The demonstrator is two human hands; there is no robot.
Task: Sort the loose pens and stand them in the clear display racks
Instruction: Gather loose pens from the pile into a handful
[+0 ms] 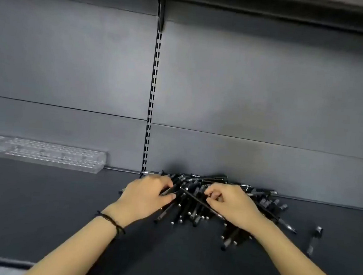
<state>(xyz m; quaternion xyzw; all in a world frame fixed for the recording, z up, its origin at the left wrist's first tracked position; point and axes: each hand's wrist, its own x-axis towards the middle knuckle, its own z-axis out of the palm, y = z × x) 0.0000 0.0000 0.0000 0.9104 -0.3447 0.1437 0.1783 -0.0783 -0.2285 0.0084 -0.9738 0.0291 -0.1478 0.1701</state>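
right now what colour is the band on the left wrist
Black, a thin cord band; it shows best in the head view.

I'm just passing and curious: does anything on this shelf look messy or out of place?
Yes. The pens lie in a jumbled heap against the back wall, pointing every way, while the clear rack at the left holds none. One stray pen lies apart to the right of the heap.

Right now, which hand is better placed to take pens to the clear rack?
Left: the left hand grips pens and is nearer the clear rack at far left; the right hand is farther.
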